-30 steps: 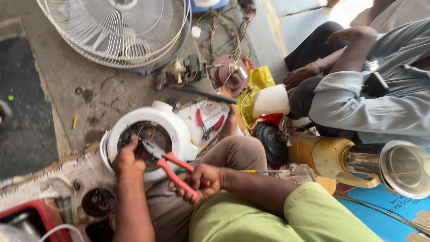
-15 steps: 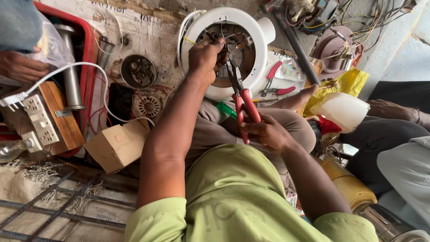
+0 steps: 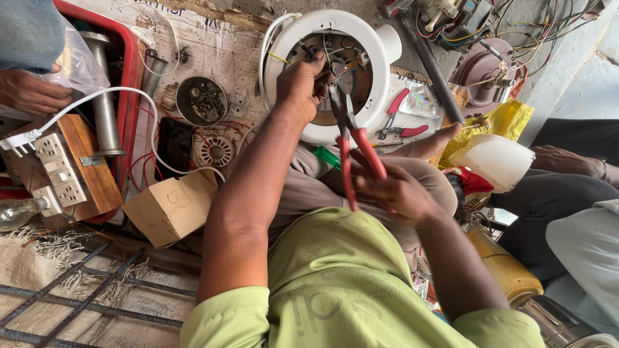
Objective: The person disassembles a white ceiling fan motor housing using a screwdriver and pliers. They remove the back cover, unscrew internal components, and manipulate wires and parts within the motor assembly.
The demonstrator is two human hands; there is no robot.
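The round white appliance housing (image 3: 387,71) rests against the person's knee, its open side up, with wires and a small metal part inside. The left hand (image 3: 302,82) reaches into this housing, and its fingers are clenched on the wires near the centre. The right hand (image 3: 396,193), just below the housing, is grasping the red-handled pliers (image 3: 351,145); the tips of the pliers point into the opening, close to the left fingers. The housing looks like light, stiff plastic, so I think the rim is the safe place to hold it. The wires inside are thin and soft and may break if pulled hard. Left of the housing lie a small round tin (image 3: 201,100) and a cardboard box (image 3: 171,207).
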